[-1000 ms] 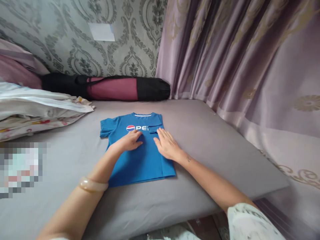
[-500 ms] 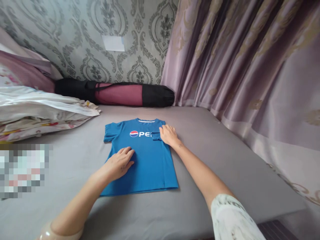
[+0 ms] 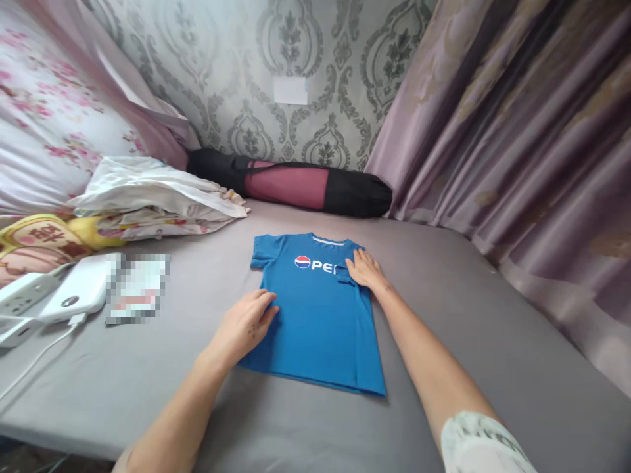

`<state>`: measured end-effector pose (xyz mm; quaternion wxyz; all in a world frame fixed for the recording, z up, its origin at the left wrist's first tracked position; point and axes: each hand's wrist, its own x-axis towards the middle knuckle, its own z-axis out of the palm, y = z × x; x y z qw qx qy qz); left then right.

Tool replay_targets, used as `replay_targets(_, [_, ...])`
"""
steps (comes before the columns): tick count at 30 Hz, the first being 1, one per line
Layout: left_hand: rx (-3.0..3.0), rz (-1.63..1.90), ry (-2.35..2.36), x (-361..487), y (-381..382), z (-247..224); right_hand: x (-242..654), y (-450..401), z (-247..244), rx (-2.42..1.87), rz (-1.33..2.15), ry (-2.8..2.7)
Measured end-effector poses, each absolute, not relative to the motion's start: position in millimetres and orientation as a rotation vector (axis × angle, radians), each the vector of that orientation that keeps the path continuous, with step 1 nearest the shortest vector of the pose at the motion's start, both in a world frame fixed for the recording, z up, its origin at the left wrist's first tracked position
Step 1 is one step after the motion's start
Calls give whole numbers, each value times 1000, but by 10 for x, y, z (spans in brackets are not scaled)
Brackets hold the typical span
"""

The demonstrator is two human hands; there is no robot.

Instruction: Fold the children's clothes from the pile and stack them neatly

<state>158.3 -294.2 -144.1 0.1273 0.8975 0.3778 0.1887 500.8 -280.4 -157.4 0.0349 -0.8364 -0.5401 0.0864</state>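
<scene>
The hands have drawn apart: the right hand point(image 3: 363, 269) now lies flat on the folded-in sleeve of the blue T-shirt point(image 3: 318, 315). The left hand point(image 3: 246, 322) rests open at its left edge, gripping nothing, so the next fold looks near.

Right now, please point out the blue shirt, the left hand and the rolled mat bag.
blue shirt point(image 3: 320, 328): head view, plain lower front.
left hand point(image 3: 246, 322): head view, back of hand.
rolled mat bag point(image 3: 290, 184): head view, maroon middle.

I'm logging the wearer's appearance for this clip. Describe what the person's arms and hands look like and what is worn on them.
Both forearms are bare. The right arm ends near the elbow in a short white sleeve with a faint grey-green pattern. A small dark mark sits by the right wrist, and another on the back of the left hand. No rings or watch show.
</scene>
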Motion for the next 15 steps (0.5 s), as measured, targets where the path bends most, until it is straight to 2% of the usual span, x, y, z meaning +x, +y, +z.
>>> replay_targets(3, [2518,642,1392,1513,-2884,-1462,4905,-2702,-1448,-2511,88,-1626])
replay_targets(6, [2402,560,1559,1452,-2844,-1481,4625,-2518,-1322,-2321,-26,-1584])
replay_targets(11, [2277,331,1599,1441,-2865,-1419,3939,-2050,-1270,-1965,376,-1637])
replay_targets(15, [2161,246,1595,1464,-2893,-1322,3458,-1682,-1337,-1908,559,-1555])
